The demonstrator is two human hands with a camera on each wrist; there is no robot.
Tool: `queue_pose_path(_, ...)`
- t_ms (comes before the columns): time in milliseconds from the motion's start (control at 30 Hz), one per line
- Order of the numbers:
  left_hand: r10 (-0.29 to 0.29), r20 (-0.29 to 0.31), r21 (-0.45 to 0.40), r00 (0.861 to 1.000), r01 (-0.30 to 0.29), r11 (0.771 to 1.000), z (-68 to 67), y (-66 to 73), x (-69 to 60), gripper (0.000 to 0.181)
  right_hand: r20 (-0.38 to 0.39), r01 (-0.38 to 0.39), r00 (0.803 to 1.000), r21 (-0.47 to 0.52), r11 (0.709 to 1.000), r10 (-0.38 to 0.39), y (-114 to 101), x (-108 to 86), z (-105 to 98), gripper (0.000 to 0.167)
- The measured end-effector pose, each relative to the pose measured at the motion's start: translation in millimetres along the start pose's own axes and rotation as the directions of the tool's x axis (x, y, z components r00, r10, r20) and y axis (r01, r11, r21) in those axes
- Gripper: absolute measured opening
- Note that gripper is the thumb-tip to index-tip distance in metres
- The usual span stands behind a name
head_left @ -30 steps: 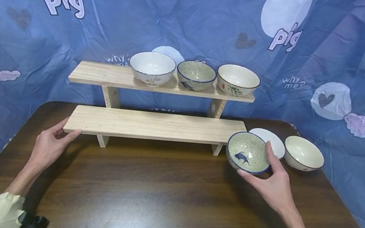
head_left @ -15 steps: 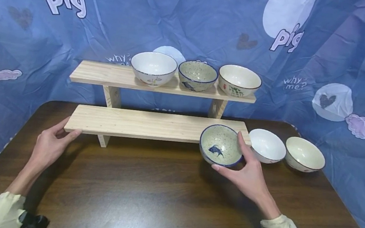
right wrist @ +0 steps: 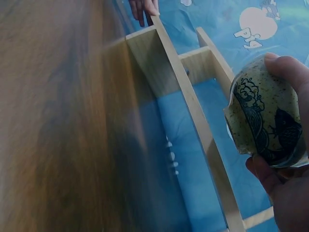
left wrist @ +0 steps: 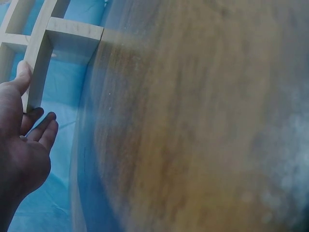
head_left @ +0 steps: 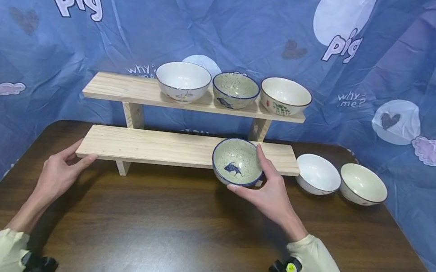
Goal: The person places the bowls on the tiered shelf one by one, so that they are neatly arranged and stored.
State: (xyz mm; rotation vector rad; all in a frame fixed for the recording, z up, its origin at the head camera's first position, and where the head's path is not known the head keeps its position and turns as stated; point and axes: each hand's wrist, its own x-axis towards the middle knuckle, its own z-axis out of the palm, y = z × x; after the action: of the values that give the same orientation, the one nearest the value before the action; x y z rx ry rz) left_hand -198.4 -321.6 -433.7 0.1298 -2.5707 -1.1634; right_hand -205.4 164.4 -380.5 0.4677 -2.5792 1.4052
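My right hand [head_left: 273, 199] grips a speckled bowl [head_left: 237, 159] with a blue rim and a blue fish painted inside. The thumb and fingers hold it from the right side, over the front right of the two-tier wooden rack's lower board [head_left: 147, 145]. Whether its base touches the board is hidden. In the right wrist view, dark blue patterns show on the bowl's outside [right wrist: 263, 116]. My left hand [head_left: 60, 173] holds the lower board's left end between thumb and fingers, as the left wrist view also shows.
On the upper board [head_left: 117, 87] stand a white bowl [head_left: 183, 77], a speckled blue-rimmed bowl [head_left: 235, 88] and a cream bowl [head_left: 286, 92]. Another white bowl [head_left: 318, 173] and cream bowl [head_left: 363, 184] sit on the brown table [head_left: 172, 239], right of the rack. A blue cloth [head_left: 215, 22] hangs behind.
My right hand has carried the speckled bowl leftward and slightly back, from in front of the white bowl on the table to the lower board. The left hand stays at the board's end.
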Motion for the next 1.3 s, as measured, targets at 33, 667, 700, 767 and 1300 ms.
queue_pose_path(33,0.001,-0.001,0.003,1.0,-0.001,1.0,0.0,-0.1,0.1,0.069,0.006,0.003,1.0,0.007,1.0,-0.003,-1,2.9,3,0.117)
queue_pose_path(667,0.007,0.007,0.02,1.0,-0.007,1.0,0.3,-1.2,0.5,0.068,0.08,0.049,0.995,0.069,0.996,-0.054,-17,42.2,46,0.117)
queue_pose_path(700,0.008,0.007,0.022,1.0,-0.008,1.0,0.4,-1.2,0.6,0.068,0.08,0.051,0.995,0.069,0.996,-0.056,-17,43.7,48,0.117)
queue_pose_path(767,0.01,0.006,0.022,1.0,-0.01,1.0,0.7,-1.0,0.7,0.068,0.08,0.05,0.995,0.073,0.996,-0.056,-18,46.7,51,0.117)
queue_pose_path(1300,0.013,0.003,0.015,1.0,-0.013,1.0,0.3,-1.0,0.5,0.068,0.107,0.068,0.991,0.084,0.994,-0.077,-36,66.1,81,0.119)
